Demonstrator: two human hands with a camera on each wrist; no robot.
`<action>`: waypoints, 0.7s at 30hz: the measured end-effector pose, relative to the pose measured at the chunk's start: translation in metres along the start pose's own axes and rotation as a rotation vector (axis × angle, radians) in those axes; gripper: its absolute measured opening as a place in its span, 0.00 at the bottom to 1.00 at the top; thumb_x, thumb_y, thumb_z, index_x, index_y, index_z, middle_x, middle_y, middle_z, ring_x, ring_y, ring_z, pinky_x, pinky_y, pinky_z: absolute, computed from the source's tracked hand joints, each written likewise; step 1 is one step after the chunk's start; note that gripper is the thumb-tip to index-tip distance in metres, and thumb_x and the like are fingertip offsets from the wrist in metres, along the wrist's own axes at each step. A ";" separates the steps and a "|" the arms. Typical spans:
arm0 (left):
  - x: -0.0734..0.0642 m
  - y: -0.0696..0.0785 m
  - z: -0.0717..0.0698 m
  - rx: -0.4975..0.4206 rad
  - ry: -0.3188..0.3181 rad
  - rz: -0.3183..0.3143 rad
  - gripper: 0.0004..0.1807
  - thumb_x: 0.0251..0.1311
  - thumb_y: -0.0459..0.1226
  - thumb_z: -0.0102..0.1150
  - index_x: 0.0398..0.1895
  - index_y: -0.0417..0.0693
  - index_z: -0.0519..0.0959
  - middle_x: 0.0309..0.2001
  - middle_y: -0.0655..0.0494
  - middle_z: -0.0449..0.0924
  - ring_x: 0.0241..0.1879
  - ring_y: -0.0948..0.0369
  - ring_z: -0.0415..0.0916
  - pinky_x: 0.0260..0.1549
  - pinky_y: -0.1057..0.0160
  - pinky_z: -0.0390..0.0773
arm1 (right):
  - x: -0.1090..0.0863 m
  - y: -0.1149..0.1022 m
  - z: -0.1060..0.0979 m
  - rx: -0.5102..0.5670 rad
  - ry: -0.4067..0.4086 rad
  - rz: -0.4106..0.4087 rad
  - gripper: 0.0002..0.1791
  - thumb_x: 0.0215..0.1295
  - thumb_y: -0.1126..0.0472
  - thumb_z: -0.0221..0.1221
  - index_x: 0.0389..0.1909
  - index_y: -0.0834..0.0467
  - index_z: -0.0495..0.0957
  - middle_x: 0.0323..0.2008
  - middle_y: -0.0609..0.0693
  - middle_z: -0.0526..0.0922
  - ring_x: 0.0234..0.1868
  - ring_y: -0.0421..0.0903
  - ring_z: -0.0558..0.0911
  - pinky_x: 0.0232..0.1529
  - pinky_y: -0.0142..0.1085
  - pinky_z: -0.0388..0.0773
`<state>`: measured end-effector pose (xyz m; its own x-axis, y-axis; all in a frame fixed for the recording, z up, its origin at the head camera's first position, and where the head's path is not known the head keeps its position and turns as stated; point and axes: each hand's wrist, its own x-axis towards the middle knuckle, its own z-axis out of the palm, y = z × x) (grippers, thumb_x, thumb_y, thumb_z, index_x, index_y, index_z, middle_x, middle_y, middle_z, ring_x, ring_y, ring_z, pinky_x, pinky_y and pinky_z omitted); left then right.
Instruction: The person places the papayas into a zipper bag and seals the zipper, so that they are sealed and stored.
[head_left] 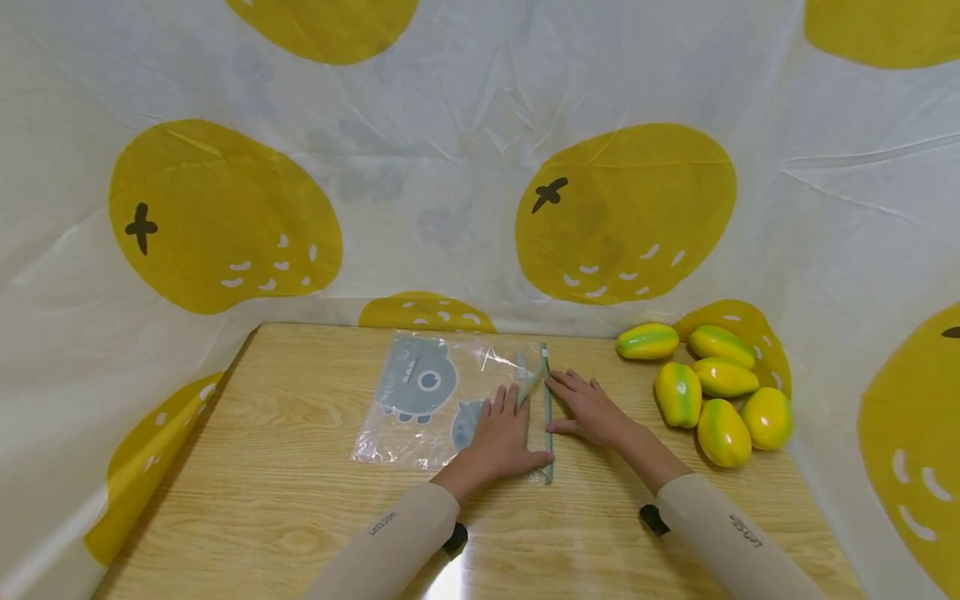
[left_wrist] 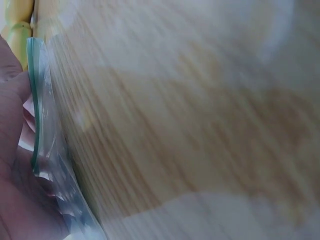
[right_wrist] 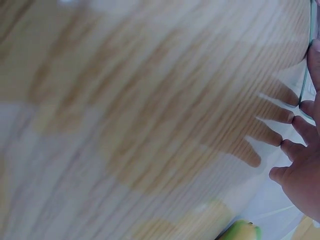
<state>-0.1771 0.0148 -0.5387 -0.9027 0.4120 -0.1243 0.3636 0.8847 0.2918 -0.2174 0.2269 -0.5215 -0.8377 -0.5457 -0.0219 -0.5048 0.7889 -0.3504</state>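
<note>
A clear plastic zip bag with grey-blue cartoon monsters lies flat on the table, its green zip strip on the right side. My left hand rests on the bag with fingers spread, the thumb reaching to the strip. From the right, my right hand touches the strip with its fingertips, fingers extended. Near its upper end, one layer of the bag mouth folds away from the strip. The left wrist view shows the green edge standing up beside the left hand; in the right wrist view, the fingertips meet the tabletop.
Several yellow fruits with green streaks, shaped like mangoes or papayas, lie grouped at the table's right. The wood-grain table is glossy. A white cloth printed with yellow fruit hangs behind and at both sides.
</note>
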 end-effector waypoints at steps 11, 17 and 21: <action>-0.003 0.008 -0.006 0.038 -0.050 -0.013 0.59 0.60 0.73 0.54 0.82 0.44 0.55 0.84 0.39 0.38 0.83 0.42 0.36 0.78 0.37 0.48 | 0.001 0.001 0.001 0.006 -0.012 0.012 0.47 0.66 0.43 0.67 0.77 0.65 0.62 0.78 0.66 0.61 0.78 0.72 0.57 0.67 0.78 0.53; -0.004 0.011 -0.006 0.109 -0.072 -0.020 0.58 0.62 0.74 0.49 0.83 0.45 0.53 0.84 0.41 0.36 0.84 0.44 0.32 0.79 0.38 0.44 | 0.001 0.001 0.001 0.015 -0.016 0.014 0.47 0.66 0.43 0.67 0.77 0.64 0.63 0.78 0.66 0.61 0.78 0.72 0.57 0.67 0.78 0.53; -0.005 0.014 -0.007 0.193 -0.081 -0.015 0.57 0.64 0.74 0.44 0.82 0.43 0.55 0.84 0.41 0.34 0.84 0.46 0.29 0.79 0.38 0.41 | 0.001 0.001 0.001 0.013 -0.017 0.015 0.47 0.66 0.43 0.67 0.77 0.64 0.62 0.78 0.66 0.61 0.78 0.72 0.57 0.67 0.78 0.53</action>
<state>-0.1689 0.0241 -0.5276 -0.8900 0.4074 -0.2051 0.3943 0.9132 0.1027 -0.2188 0.2270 -0.5232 -0.8414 -0.5386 -0.0434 -0.4892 0.7934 -0.3622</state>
